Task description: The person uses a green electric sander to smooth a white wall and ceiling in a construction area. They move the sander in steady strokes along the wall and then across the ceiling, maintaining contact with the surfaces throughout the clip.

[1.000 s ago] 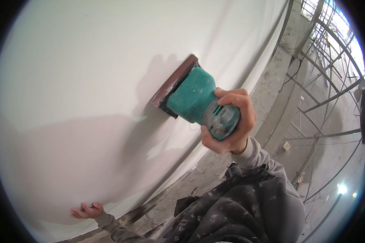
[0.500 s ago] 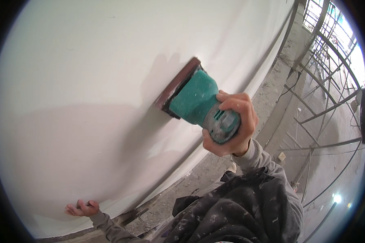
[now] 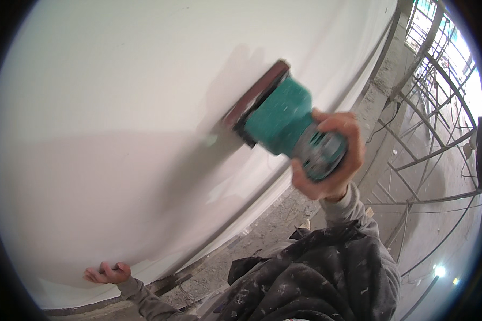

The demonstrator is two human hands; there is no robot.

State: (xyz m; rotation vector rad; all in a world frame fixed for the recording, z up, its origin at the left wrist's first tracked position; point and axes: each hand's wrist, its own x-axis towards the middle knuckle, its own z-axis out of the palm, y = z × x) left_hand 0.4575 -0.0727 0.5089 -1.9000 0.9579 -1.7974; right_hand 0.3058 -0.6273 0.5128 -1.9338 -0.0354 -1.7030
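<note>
A teal power sander (image 3: 284,115) with a reddish-brown sanding pad (image 3: 258,96) is held against a large white wall surface (image 3: 107,80). My right hand (image 3: 340,155) wraps round the rounded top of its body, slightly blurred. The pad's long edge lies along the surface, and the tool casts a dark shadow below it. At the lower left, my left hand (image 3: 108,273) is near the white surface, its fingers apart and partly curled, holding nothing. Whether it touches the surface I cannot tell.
Metal scaffold bars (image 3: 434,144) stand on the right, beneath a bright barred window (image 3: 439,43). Rough grey floor (image 3: 273,224) runs along the wall's lower edge. A small lamp (image 3: 439,271) glows at the lower right. My dark, dust-specked clothing (image 3: 316,273) fills the lower middle.
My right hand and the sander have moved up and to the right across the white surface. My left hand has stayed nearly in place.
</note>
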